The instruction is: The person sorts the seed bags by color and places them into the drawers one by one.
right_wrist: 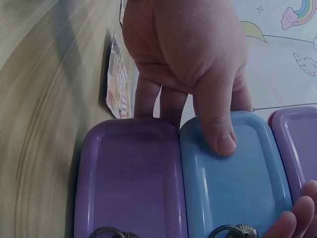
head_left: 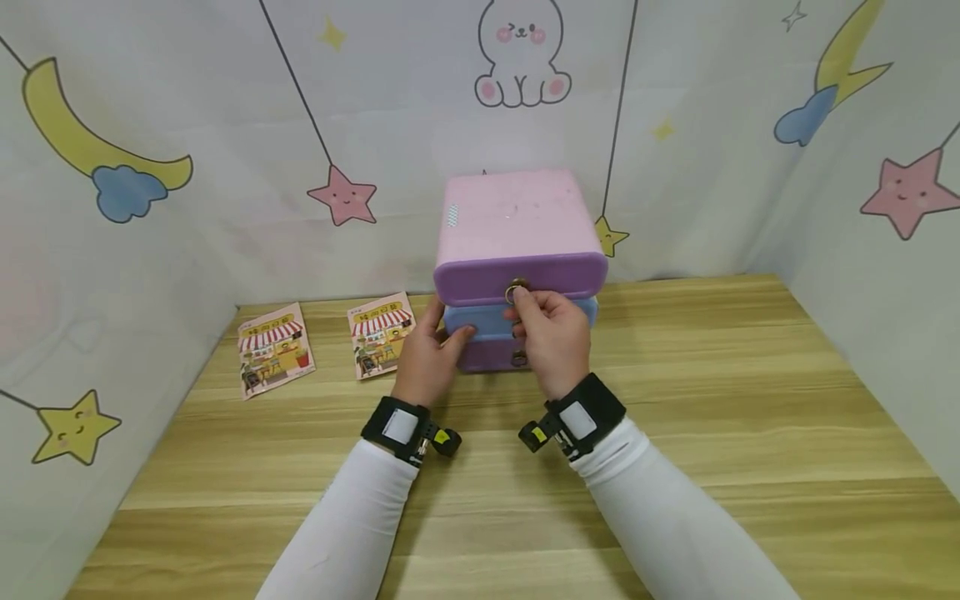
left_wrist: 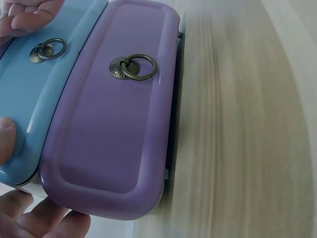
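A small stacked drawer cabinet (head_left: 517, 208) with a pink top stands at the back of the table. It has a purple top drawer (head_left: 472, 285), a blue middle drawer (head_left: 480, 318) and a purple bottom drawer (left_wrist: 109, 139), with brass ring pulls. My right hand (head_left: 555, 337) pinches the top drawer's ring pull (head_left: 511, 294) between thumb and finger. On the cabinet's left side, my left hand (head_left: 429, 357) grips it, thumb (right_wrist: 224, 139) on the blue drawer's front and the other fingers along the side. All three drawer fronts line up closely.
Two illustrated cards or packets, one at the far left (head_left: 274, 350) and one beside the cabinet (head_left: 380, 335), lie on the wooden table (head_left: 750, 417). A patterned cloth wall (head_left: 405, 125) rises right behind the cabinet.
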The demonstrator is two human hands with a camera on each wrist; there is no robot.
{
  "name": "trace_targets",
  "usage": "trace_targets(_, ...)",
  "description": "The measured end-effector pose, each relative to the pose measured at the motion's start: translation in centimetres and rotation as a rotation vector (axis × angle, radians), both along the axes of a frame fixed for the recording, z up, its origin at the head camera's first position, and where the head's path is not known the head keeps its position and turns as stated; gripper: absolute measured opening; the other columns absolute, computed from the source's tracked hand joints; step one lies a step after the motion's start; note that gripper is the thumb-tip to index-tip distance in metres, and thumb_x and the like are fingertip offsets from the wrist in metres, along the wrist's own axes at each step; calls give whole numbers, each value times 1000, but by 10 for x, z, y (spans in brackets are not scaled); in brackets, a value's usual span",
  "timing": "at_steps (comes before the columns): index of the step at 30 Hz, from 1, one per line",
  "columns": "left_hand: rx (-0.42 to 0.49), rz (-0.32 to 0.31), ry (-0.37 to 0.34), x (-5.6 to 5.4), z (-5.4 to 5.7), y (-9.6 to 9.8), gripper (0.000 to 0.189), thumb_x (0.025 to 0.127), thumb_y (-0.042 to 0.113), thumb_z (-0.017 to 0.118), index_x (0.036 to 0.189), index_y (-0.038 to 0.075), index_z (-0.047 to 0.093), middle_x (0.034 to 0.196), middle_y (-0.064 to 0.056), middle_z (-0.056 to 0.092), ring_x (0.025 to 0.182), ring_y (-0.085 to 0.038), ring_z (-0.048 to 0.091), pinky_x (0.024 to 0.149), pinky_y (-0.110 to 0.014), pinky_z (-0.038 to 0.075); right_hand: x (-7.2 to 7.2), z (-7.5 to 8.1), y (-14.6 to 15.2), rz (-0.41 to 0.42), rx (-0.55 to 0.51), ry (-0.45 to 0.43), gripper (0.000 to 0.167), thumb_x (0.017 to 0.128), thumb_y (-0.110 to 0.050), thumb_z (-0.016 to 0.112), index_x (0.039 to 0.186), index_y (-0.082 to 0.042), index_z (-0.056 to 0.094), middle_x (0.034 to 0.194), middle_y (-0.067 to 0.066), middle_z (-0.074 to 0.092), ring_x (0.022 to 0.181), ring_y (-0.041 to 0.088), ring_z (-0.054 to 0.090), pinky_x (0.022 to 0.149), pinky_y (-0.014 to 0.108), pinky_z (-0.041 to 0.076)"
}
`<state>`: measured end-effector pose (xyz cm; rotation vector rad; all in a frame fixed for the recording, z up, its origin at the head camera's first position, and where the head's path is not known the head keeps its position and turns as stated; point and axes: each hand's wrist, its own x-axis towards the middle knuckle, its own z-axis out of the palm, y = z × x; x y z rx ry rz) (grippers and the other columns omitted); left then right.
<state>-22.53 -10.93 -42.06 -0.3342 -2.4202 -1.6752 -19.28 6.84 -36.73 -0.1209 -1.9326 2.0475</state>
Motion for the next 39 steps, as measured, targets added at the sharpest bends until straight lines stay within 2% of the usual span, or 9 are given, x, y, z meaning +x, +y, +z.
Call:
trace_targets(5,-6,-6,13,0,0,-1,69,103,22,70,163,36,39,167,0,43,131,-42,64,99,-48,60,-1,0,1,38,2,-10,25,103,-25,69,92,-3,74,80,0,76,74,31,69,62,25,56)
trace_targets(13,-17,-11,19,0,-1,-1,70,104,23,68,164,39,35,167,-1,44,132,-42,63,99,-47,59,-2,-5,0,37,43,53,25,106,-22,64,89,-5,70,79,-3,74,71,21,67,62,29,57)
trace_targets(17,-18,-10,21,0,-2,-2,70,104,23,68,164,39,36,166,-2,45,131,-42,64,99,-47,60,-1,-7,0,42,62,74,22,107,-20,62,91,-5,69,82,1,75,72,18,68,64,31,57)
trace_targets(21,-19,-10,23,0,-2,-2,69,104,23,68,164,39,36,165,-2,46,131,-41,64,99,-47,60,-1,-7,0,55,55,84,20,107,-17,61,93,-4,67,84,5,76,72,16,67,64,28,56)
trace_targets(26,-17,-12,30,-1,-2,-2,68,104,22,69,163,38,38,164,-4,48,130,-42,65,98,-48,60,-2,-9,0,64,34,88,20,107,-15,61,91,-3,66,83,2,76,73,15,68,64,28,56)
trace_targets(31,-16,-14,39,-2,-3,-2,68,104,22,69,163,38,39,164,-4,48,130,-42,65,98,-48,60,-1,-10,0,60,19,100,20,106,-13,61,90,-3,66,82,0,75,76,15,71,69,29,59)
trace_targets(39,-7,-20,42,-1,-4,-2,67,104,22,69,162,38,40,164,-3,48,131,-42,64,98,-48,60,-1,-12,-1,48,18,110,19,105,-12,61,89,-2,66,84,3,77,78,7,72,78,29,62)
